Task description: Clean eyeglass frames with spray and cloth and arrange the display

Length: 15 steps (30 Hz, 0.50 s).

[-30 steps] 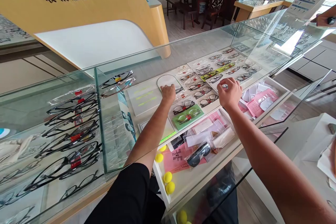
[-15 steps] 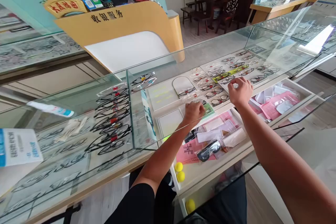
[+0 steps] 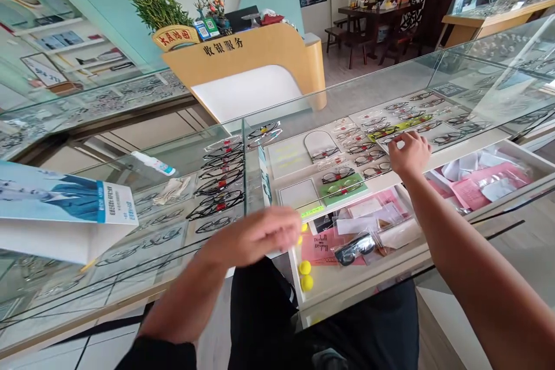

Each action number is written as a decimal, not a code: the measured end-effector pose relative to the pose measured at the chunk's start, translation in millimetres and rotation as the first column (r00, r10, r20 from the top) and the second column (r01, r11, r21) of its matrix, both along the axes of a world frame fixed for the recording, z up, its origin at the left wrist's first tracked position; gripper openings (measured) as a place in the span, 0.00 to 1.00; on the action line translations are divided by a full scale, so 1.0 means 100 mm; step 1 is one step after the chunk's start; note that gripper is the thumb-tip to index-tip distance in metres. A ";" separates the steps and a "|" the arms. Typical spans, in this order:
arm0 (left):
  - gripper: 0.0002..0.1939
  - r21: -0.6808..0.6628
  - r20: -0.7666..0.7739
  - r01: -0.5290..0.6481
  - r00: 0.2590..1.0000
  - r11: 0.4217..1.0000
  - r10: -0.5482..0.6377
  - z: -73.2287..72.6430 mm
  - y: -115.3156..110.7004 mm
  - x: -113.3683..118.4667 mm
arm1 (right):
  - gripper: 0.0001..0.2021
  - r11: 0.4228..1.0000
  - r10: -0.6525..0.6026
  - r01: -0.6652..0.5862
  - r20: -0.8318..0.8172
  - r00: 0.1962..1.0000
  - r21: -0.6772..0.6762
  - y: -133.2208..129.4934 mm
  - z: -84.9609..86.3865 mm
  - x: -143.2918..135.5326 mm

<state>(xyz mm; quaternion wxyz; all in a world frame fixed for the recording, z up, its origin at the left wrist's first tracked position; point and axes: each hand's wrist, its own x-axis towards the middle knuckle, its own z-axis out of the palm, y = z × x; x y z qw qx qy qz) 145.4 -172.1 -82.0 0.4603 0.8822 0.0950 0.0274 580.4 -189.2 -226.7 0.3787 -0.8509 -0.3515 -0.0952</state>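
Note:
My left hand (image 3: 269,234), slightly blurred, hovers over the left end of the open drawer (image 3: 338,306). Its fingers stretch out to the right, and I see nothing in them. Farther right, my right hand (image 3: 410,153) is closed at the front edge of the display case, thumb and forefinger curled into a ring. What it holds, if anything, is hidden. Rows of eyeglasses (image 3: 368,157) lie just left of it. Two pairs rest on a green card (image 3: 342,189) between my hands. Wrapped sunglasses (image 3: 355,248) lie in the drawer on pink packets.
A glass divider (image 3: 244,167) stands left of the displayed frames, with more black eyeglasses (image 3: 221,182) beyond it. A white bottle (image 3: 152,163) and a large printed box (image 3: 56,196) are on the left glass top. Yellow balls (image 3: 306,275) sit in the drawer's corner.
My left hand has moved left and toward me, away from the green card, uncovering the glasses there. My right hand keeps its curled pose near the same trays. The view has shifted left.

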 end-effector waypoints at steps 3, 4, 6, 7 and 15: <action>0.29 0.379 0.071 -0.360 0.930 0.852 0.362 0.36 0.57 -0.04 | 0.12 1.000 0.002 -0.002 0.000 1.000 -0.004 0.00 -0.01 0.00; 0.27 0.505 0.110 -0.458 0.875 0.732 0.472 0.43 0.82 -0.02 | 0.12 1.000 0.003 -0.003 -0.002 1.000 -0.005 0.00 0.00 -0.01; 0.22 0.665 0.111 -0.476 0.825 0.576 0.554 0.48 1.36 0.07 | 0.12 1.000 0.005 -0.005 -0.006 1.000 -0.002 -0.01 0.00 -0.01; 0.19 0.715 0.076 -0.444 0.817 0.540 0.572 0.47 1.63 0.11 | 0.12 1.000 0.005 -0.005 -0.008 1.000 -0.001 -0.01 0.00 -0.01; 0.16 0.822 -0.275 -0.223 0.651 0.524 0.707 0.06 3.03 0.37 | 0.12 1.000 -0.006 0.006 -0.012 1.000 0.005 0.01 0.00 -0.02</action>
